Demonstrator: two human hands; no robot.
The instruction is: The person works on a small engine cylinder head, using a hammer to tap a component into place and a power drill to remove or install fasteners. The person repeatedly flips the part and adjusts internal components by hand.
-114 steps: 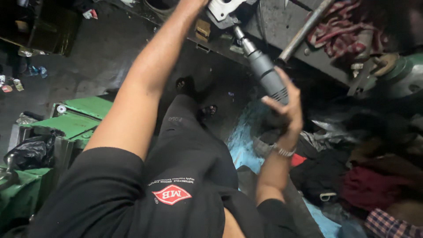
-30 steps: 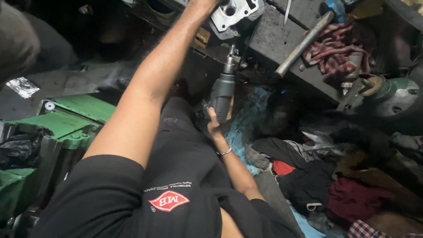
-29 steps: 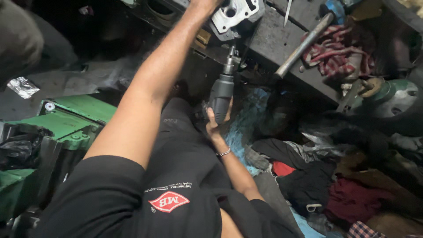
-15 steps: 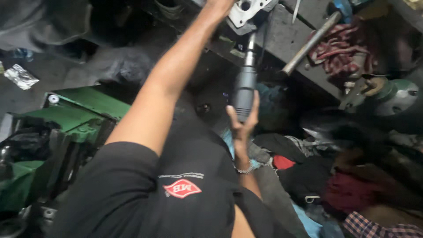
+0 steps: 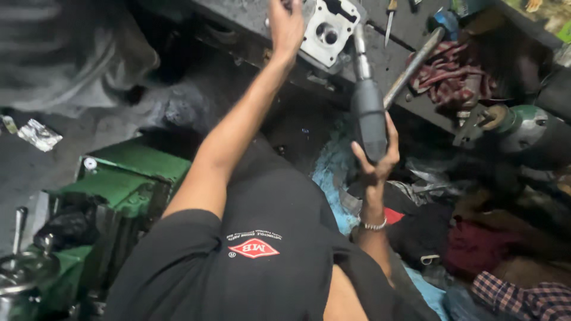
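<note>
Head view: the grinder point(image 5: 369, 116) stands nearly upright, tip up against the metal engine part point(image 5: 326, 31). Right hand point(image 5: 376, 161) fingers wrap its lower body. Left hand point(image 5: 286, 25) fingers clamp the part on the desk point(image 5: 410, 35).

We wear a black short-sleeved shirt point(image 5: 250, 261) with a small red diamond-shaped emblem point(image 5: 254, 248) edged in white and a line of tiny pale lettering above it. Both our forearms are bare below the sleeves. A thin beaded silver bracelet point(image 5: 373, 224) circles our right wrist.
</note>
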